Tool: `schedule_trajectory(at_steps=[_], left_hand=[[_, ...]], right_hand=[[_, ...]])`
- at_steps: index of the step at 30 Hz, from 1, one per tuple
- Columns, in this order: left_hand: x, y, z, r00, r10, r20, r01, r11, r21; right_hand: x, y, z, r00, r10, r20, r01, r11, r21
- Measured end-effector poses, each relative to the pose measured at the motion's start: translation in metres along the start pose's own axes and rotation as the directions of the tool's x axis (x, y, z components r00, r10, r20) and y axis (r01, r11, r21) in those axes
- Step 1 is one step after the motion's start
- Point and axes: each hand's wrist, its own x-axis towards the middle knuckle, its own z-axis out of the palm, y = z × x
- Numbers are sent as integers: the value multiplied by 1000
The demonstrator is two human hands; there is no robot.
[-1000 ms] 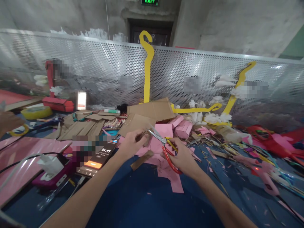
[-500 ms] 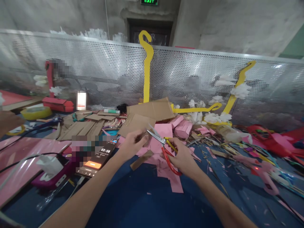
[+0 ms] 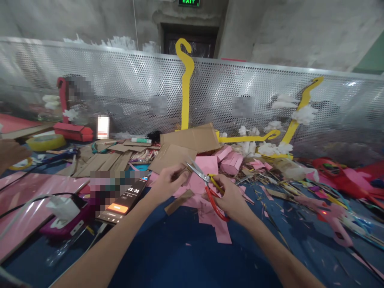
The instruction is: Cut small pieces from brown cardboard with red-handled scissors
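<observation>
My right hand is closed around the red and yellow handles of a pair of scissors, whose blades point up to the left and stand slightly apart. Left of the blade tips, the fingers of my left hand are pinched together; what they hold is small and hard to make out. Beneath both hands lie pink paper pieces and a narrow cardboard strip. Just beyond, brown cardboard sheets lean over the pile.
A yellow hook-topped stand rises behind the cardboard. At left are a phone, a purple power block and a tape roll. A pink glue gun lies right. Another person's hand shows at the left edge.
The scissor blades have shifted slightly and sit a little farther from my left fingers. My left hand has barely moved.
</observation>
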Motion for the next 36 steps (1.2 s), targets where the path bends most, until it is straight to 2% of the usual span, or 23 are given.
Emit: schedule_trajectory(at_steps=[11, 19, 26, 36], left_hand=[[-1, -2, 1, 1000, 8, -14, -8, 1000, -15], [-1, -3, 2, 1000, -7, -23, 6, 998, -63], [0, -3, 3, 1000, -4, -30, 2, 997, -77], [0, -5, 4, 1000, -23, -11, 22, 997, -79]], right_hand=[[2, -5, -6, 999, -25, 20, 27, 994, -107], [2, 0, -4, 1000, -12, 26, 13, 999, -49], [2, -8, -11, 1000, -11, 9, 11, 996, -85], [2, -6, -11, 1000, 0, 15, 2, 994, -111]])
